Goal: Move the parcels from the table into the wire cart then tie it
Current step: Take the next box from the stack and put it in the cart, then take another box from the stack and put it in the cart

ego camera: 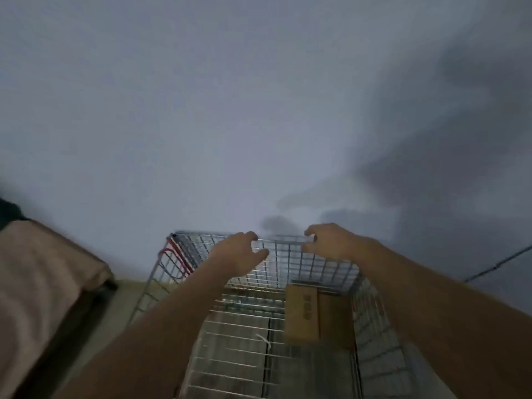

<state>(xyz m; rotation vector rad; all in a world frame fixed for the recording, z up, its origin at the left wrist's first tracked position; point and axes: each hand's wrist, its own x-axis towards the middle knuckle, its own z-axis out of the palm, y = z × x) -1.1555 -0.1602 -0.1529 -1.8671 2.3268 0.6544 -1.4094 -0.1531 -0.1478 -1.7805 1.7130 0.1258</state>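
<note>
A silver wire-mesh cart (288, 298) stands against a plain pale grey wall (259, 110), seen from above by the person reaching into it. A brown cardboard parcel (305, 315) lies inside the cart at its far right corner, leaning against the right mesh wall. Both bare arms stretch forward to the cart's far top rim. The left hand (239, 254) has its fingers curled in a loose claw at the rim, and the right hand (325, 243) is curled the same way beside it; the picture is blurred, so whether either actually grips the wire cannot be told. A red wire or cord (175, 254) shows on the cart's far left wall. To the left of the cart sits a beige cloth-covered surface (43, 283). The parcel looks light and stiff, best held by its opposite edges. The cart's thin wire rim looks rigid and offers a firm hold. The cart floor left of the parcel lies open, while the wall closes off the far side.
</note>
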